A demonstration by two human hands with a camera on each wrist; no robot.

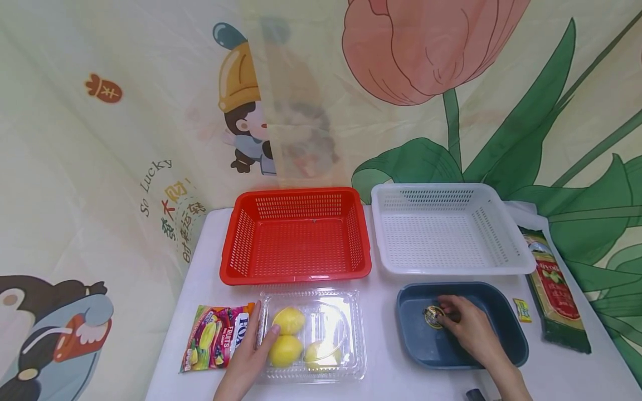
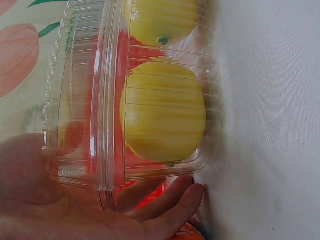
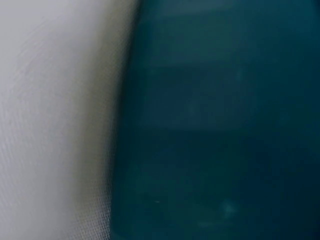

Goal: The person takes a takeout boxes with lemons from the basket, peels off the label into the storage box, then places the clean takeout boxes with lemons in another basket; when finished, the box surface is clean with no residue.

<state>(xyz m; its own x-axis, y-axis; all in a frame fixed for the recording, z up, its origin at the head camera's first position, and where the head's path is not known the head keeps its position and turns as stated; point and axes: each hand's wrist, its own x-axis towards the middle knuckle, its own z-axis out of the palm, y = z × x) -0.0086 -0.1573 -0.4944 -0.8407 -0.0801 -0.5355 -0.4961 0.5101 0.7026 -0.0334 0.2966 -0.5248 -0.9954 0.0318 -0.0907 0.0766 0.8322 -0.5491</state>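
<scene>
My left hand (image 1: 247,352) holds the left edge of a clear plastic clamshell box (image 1: 346,312), thumb over the lid and fingers along the side. Inside the box lie three yellow lemons (image 1: 285,351); two of them show in the left wrist view, one a large lemon (image 2: 164,112). Over in the blue basin (image 1: 408,340), my right hand (image 1: 468,326) pinches a small round gold-and-dark item (image 1: 433,317) at its right edge. Its exact kind is too small to tell. The right wrist view shows only the basin's wall (image 3: 215,125) and white cloth.
Behind stand a red basket (image 1: 301,245) and a white basket (image 1: 431,239). A colourful candy bag (image 1: 210,340) lies left of the box. A small yellow packet (image 1: 522,310) and a long green-and-red package (image 1: 557,289) lie right of the basin. A dark object (image 1: 474,395) shows at the front edge.
</scene>
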